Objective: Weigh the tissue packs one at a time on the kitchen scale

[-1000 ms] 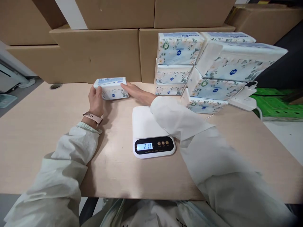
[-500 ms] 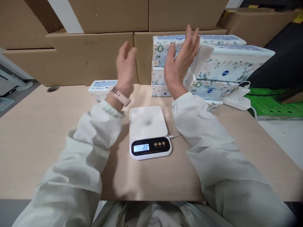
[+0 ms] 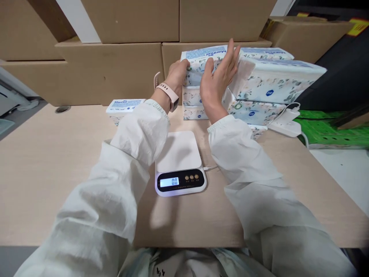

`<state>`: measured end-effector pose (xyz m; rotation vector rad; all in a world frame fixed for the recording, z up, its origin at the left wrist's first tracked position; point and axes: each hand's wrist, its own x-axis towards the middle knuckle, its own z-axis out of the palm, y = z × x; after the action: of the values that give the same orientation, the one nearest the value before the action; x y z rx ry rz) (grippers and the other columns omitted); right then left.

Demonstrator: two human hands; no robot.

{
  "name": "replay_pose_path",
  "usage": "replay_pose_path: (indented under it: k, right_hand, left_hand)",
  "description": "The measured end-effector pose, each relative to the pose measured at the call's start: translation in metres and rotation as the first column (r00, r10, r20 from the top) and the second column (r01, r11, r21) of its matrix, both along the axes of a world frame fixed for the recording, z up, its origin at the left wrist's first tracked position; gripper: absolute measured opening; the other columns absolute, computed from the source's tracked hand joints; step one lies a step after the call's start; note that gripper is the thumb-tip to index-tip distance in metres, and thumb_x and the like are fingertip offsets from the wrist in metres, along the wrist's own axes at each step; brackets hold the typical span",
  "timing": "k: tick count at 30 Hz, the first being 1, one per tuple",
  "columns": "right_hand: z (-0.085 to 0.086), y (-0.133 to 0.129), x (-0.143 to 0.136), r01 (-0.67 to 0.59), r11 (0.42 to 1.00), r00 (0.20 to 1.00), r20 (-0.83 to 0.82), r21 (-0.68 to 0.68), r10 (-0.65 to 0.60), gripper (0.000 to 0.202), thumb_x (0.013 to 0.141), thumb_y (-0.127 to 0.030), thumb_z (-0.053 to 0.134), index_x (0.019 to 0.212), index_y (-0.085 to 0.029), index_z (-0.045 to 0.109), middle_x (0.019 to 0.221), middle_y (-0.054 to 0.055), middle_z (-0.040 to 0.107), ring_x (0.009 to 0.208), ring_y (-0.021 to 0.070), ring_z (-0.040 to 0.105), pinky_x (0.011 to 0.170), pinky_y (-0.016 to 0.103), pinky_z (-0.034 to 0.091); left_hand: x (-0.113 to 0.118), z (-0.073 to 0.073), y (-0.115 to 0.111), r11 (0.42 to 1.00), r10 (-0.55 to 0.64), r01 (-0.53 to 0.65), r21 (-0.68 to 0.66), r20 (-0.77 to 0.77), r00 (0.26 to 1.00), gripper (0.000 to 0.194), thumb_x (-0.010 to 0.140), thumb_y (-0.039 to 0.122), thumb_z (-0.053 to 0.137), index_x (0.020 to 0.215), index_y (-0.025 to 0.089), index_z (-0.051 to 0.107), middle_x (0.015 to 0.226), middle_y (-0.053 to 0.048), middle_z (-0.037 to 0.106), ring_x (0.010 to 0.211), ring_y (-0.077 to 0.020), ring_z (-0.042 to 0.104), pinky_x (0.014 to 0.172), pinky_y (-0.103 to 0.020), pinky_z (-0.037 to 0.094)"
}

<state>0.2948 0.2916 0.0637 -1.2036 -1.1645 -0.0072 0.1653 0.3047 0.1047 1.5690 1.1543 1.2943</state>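
My left hand (image 3: 176, 75), with a pink watch band at its wrist, is closed on the left end of a tissue pack (image 3: 194, 66) at the top of a stack. Thumb and fingers press on the pack's corner; some fingers are hidden behind it. In front of that same pack is my right hand (image 3: 216, 82), its fingers stretched upward and apart; whether the palm touches the wrapping I cannot tell. Below my forearms stands a white kitchen scale (image 3: 180, 152) with a bare plate, its lit display reading 0.0.
More floral tissue packs (image 3: 284, 80) are stacked to the right. A single tissue pack (image 3: 121, 105) lies on the left of the table (image 3: 57, 161). Cardboard boxes (image 3: 115, 73) line the back. A white power strip (image 3: 285, 125) and a green crate (image 3: 331, 127) are at right.
My left hand has moved right, from above the scale's far left to the end of the top pack, and closed there. The right hand stays nearly still. The display went from 2.2 to 0.0.
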Motion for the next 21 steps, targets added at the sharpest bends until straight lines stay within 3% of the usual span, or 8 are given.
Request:
replay_pose_path:
  k: [3,6,8,11,13,16,18,21]
  right_hand:
    - [0.01,-0.012,-0.004,-0.043,0.995,0.996,-0.082,-0.089,0.036,0.071,0.103,-0.044,0.046,0.168,-0.036,0.018,0.182,0.003,0.025,0.176,0.0285,0.001,0.143,0.063,0.003]
    - [0.027,-0.042,-0.006,-0.127,0.981,0.987,-0.118,-0.147,0.11,0.062,0.105,-0.035,0.046,0.164,-0.025,0.026,0.182,0.011,0.025,0.175,0.0269,0.01,0.144,0.056,0.005]
    - [0.039,-0.076,-0.006,-0.196,0.971,0.978,-0.092,-0.134,0.185,0.059,0.106,-0.031,0.045,0.162,-0.022,0.029,0.181,0.01,0.029,0.174,0.0225,0.017,0.145,0.049,0.011]
    - [0.046,-0.147,-0.004,-0.42,0.905,0.907,-0.023,-0.07,0.42,0.063,0.107,-0.034,0.045,0.166,-0.02,0.027,0.183,0.006,0.029,0.173,0.017,0.022,0.144,0.042,0.021]
    - [0.037,-0.199,-0.004,-0.582,0.81,0.812,0.005,-0.07,0.583,0.064,0.108,-0.043,0.049,0.166,-0.02,0.032,0.183,0.008,0.03,0.172,0.0187,0.025,0.144,0.043,0.024]
    - [0.007,-0.264,-0.005,-0.636,0.719,0.762,-0.078,-0.279,0.643,0.061,0.107,-0.049,0.057,0.165,-0.043,0.038,0.18,-0.005,0.037,0.17,0.0273,0.032,0.141,0.06,0.031]
    - [-0.017,-0.29,-0.007,-0.65,0.656,0.74,-0.123,-0.383,0.662,0.065,0.107,-0.053,0.06,0.167,-0.047,0.037,0.183,-0.006,0.031,0.172,0.0311,0.026,0.14,0.066,0.027]
    - [-0.046,-0.308,-0.01,-0.668,0.6,0.718,-0.17,-0.441,0.675,0.068,0.107,-0.056,0.058,0.17,-0.047,0.033,0.185,-0.004,0.024,0.174,0.0311,0.019,0.141,0.069,0.019]
  left_hand:
    - [0.0,0.01,-0.016,0.983,-0.022,0.03,-0.179,0.047,0.999,0.036,0.117,0.032,0.043,0.134,0.01,0.067,0.135,-0.007,0.07,0.13,-0.0295,0.069,0.106,-0.045,0.06]
    - [-0.006,0.029,-0.051,0.974,-0.039,0.062,-0.217,0.106,0.994,0.052,0.12,0.037,0.024,0.136,0.011,0.066,0.141,-0.005,0.07,0.139,-0.0327,0.066,0.109,-0.049,0.057]
    - [-0.019,0.042,-0.088,0.975,-0.073,0.1,-0.198,0.14,0.987,0.062,0.118,0.033,0.011,0.139,0.009,0.064,0.151,-0.003,0.068,0.151,-0.034,0.056,0.117,-0.049,0.05]
    - [-0.052,0.052,-0.159,0.967,-0.199,0.224,-0.118,0.192,0.961,0.057,0.12,0.03,0.017,0.144,0.011,0.065,0.156,-0.002,0.066,0.163,-0.0343,0.041,0.134,-0.052,0.04]
    - [-0.077,0.044,-0.207,0.945,-0.289,0.31,-0.106,0.175,0.941,0.056,0.12,0.033,0.021,0.143,0.016,0.07,0.159,0.001,0.064,0.168,-0.0325,0.031,0.139,-0.056,0.034]
    - [-0.108,0.013,-0.261,0.937,-0.318,0.333,-0.105,0.135,0.938,0.05,0.114,0.054,0.044,0.145,0.026,0.071,0.162,0.002,0.06,0.17,-0.0378,0.025,0.141,-0.064,0.029]
    - [-0.121,-0.011,-0.281,0.933,-0.318,0.33,-0.147,0.098,0.943,0.052,0.111,0.06,0.049,0.149,0.031,0.069,0.166,0.003,0.056,0.17,-0.0383,0.026,0.142,-0.064,0.026]
    - [-0.13,-0.034,-0.294,0.926,-0.327,0.331,-0.184,0.052,0.944,0.054,0.112,0.059,0.046,0.157,0.034,0.062,0.171,0.005,0.05,0.171,-0.0339,0.025,0.144,-0.06,0.021]
